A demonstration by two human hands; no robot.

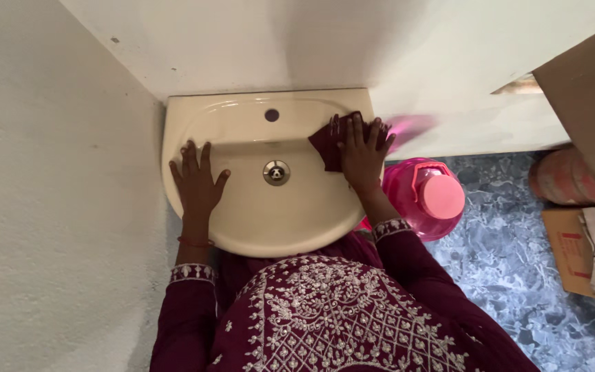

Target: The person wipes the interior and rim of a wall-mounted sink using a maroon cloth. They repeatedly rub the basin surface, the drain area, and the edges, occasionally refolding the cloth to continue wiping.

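Dark maroon, the cloth [325, 143] lies bunched on the right side of the cream basin [256, 220], up on the slope where the bowl meets the flat back ledge. The person's right hand [361, 153] is pressed flat on top of it, fingers spread and pointing toward the wall, palm pinning the cloth against the porcelain rather than gripping it in a fist. The left hand [196, 180] rests on the opposite side of the basin, on the left rim, open with fingers splayed and holding nothing; a thin red band circles that wrist. The two hands are well apart, with the metal drain [276, 172] sitting in the bowl between them. Above the drain, on the back ledge, there is a small dark tap hole [271, 115]. The basin is fixed to a white wall, tight in a corner with a rough pale wall on the left. Just beside the basin's right edge, below on the mottled blue floor [511, 262], stands a pink plastic jug [425, 196] with a pink cap. Further right are flattened pieces of brown cardboard [573, 251]. Embroidered maroon sleeves fill the lower view.
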